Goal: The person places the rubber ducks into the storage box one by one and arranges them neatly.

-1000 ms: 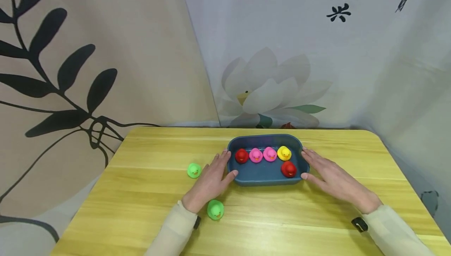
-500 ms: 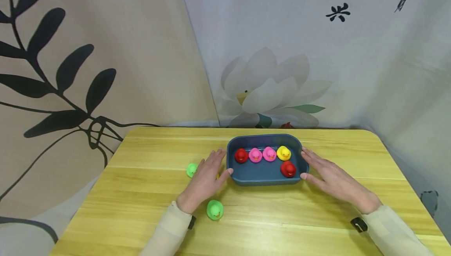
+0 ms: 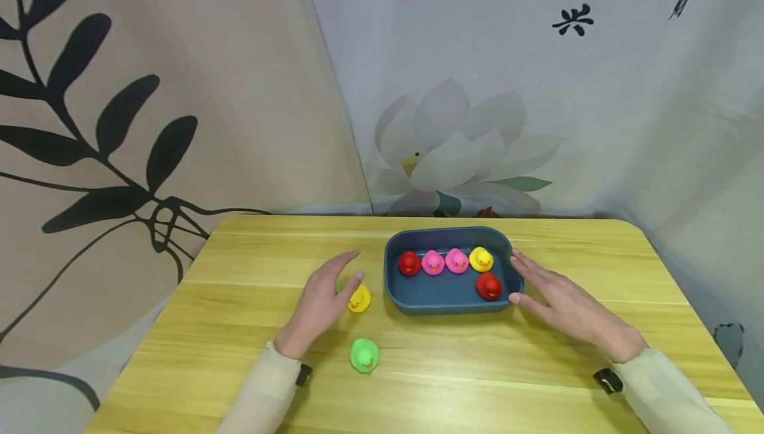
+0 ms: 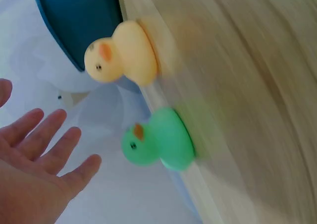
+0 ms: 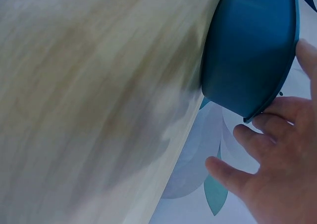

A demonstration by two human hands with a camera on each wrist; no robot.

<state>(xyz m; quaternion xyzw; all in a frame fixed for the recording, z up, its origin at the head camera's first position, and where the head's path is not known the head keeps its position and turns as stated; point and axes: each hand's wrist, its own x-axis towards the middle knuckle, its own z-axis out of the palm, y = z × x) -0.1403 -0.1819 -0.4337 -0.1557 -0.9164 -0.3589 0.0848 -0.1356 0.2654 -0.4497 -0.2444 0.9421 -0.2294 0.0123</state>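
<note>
My left hand (image 3: 319, 304) hovers over the table's left part, fingers spread, holding nothing. Close by its thumb sits a yellow rubber duck (image 3: 359, 299); a green one is mostly hidden behind the hand. In the left wrist view, a yellow duck (image 4: 136, 55) and a green duck (image 4: 168, 142) stand beyond the fingers (image 4: 62, 144). My right hand (image 3: 558, 301) touches the right end of the blue box (image 3: 436, 298), its fingers fairly straight. From the right wrist, fingertips show right at the rim of the box (image 5: 252, 50).
Inside the box are two red ducks, one of them a red duck (image 3: 489, 286) at the front right, two pink ducks, one a pink duck (image 3: 433, 263), and a yellow duck (image 3: 481, 259). Another green duck (image 3: 364, 356) sits nearer on the wooden table (image 3: 465, 381). A printed curtain (image 3: 268, 89) hangs behind.
My left hand has left the left end of the box and moved left, uncovering the yellow duck and covering a green one. The right hand stays at the box.
</note>
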